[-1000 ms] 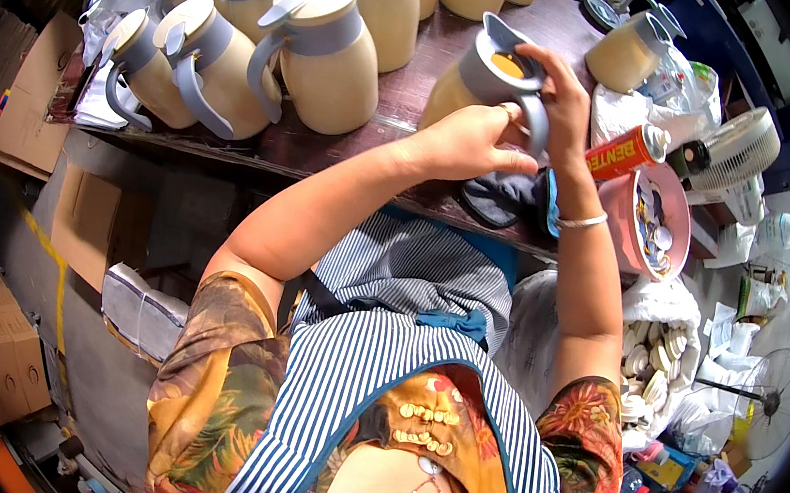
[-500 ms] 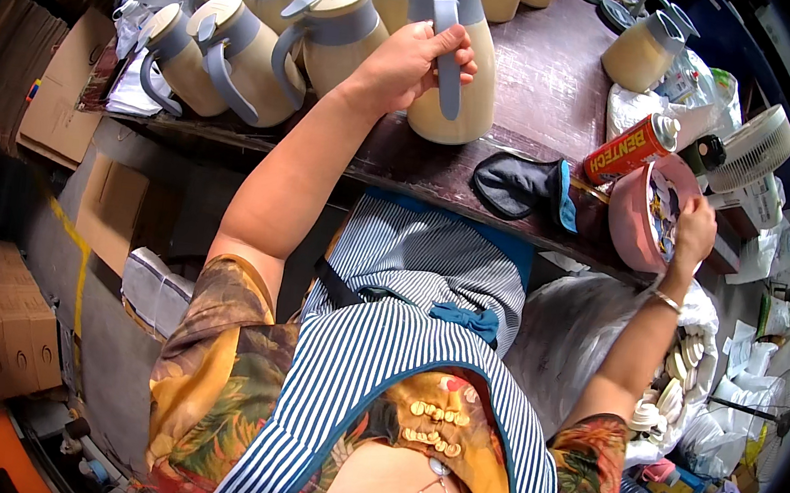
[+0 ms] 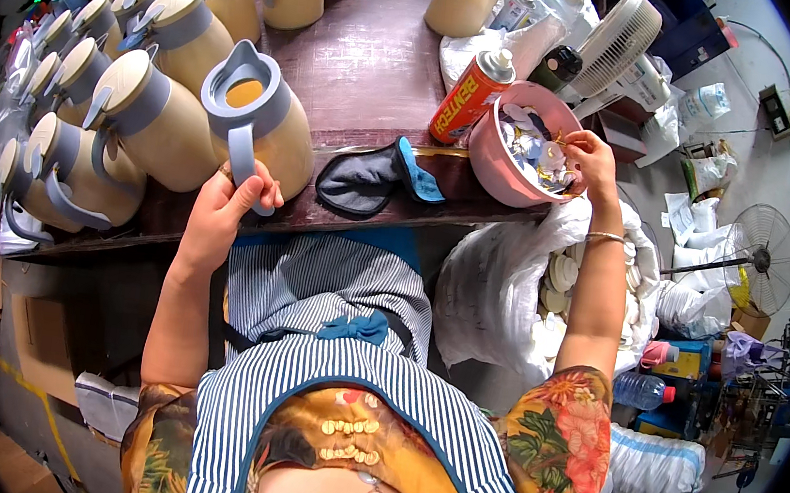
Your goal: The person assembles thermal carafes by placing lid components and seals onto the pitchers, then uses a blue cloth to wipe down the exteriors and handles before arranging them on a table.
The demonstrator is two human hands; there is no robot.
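My left hand (image 3: 233, 197) is closed around the grey handle of a beige vacuum jug (image 3: 288, 142) near the table's front edge. That jug has no lid, and its grey spout and orange-brown inside show. At the right, my right hand (image 3: 588, 161) is at the far right rim of a pink bucket (image 3: 500, 183). Its fingers are pinched together by a thin yellowish strand; what they hold is too small to name. Inside the bucket lie many small flat white and dark pieces (image 3: 528, 145), perhaps tags.
Lidded beige jugs (image 3: 153, 107) crowd the table's left. A dark cloth mitt (image 3: 359, 179) with blue trim lies between jug and bucket. Beside the bucket stand a red spray can (image 3: 470, 97), a dark bottle (image 3: 559, 67) and a small fan (image 3: 619, 33). Below is a white sack (image 3: 497, 287) of white lids.
My view has turned right, so the table has shifted left. My left hand grips lower on the jug's handle. My right hand has moved up out of the bucket's contents, toward its rim.
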